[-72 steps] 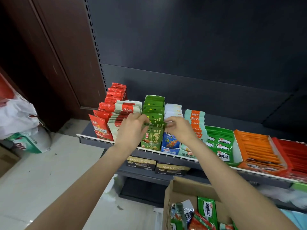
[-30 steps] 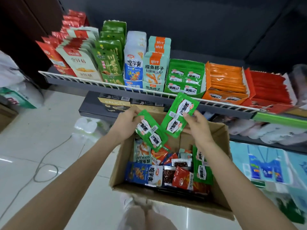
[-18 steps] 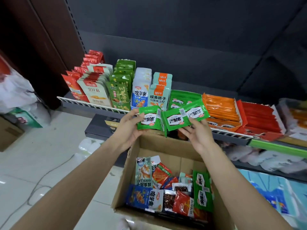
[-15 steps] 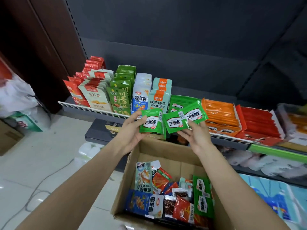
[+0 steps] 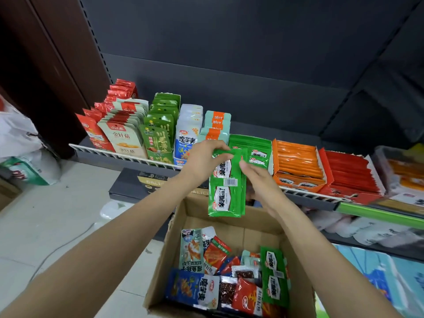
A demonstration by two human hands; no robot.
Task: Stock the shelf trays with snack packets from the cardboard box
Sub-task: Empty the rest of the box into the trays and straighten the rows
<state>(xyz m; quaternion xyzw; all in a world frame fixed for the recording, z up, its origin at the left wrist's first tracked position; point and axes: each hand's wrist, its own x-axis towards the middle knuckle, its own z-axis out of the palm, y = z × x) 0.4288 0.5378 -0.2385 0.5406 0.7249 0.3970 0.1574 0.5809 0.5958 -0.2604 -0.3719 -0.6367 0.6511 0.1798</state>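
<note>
Nearest the camera, the cardboard box (image 5: 160,278) sits on the floor with plenty of mixed packets lying loose in it: blue, red, dark, and one more green strip (image 5: 274,276) at its right side, so much stocking looks left to do. Above the box's far edge, the left hand (image 5: 202,160) pinches the top of the green snack packets (image 5: 226,187), a flat stack hanging upright, while the right hand (image 5: 259,180) has its fingers curled against the stack's right edge, seemingly squaring it up. Just beyond, the green tray (image 5: 259,145) on the shelf rail (image 5: 119,153) already holds matching packets and is probably where this stack belongs. Farther left, the upright rows of red, cream, green, blue and orange-topped packs stand full; to the right, the orange tray (image 5: 298,164) and red tray (image 5: 348,173) also look filled.
</note>
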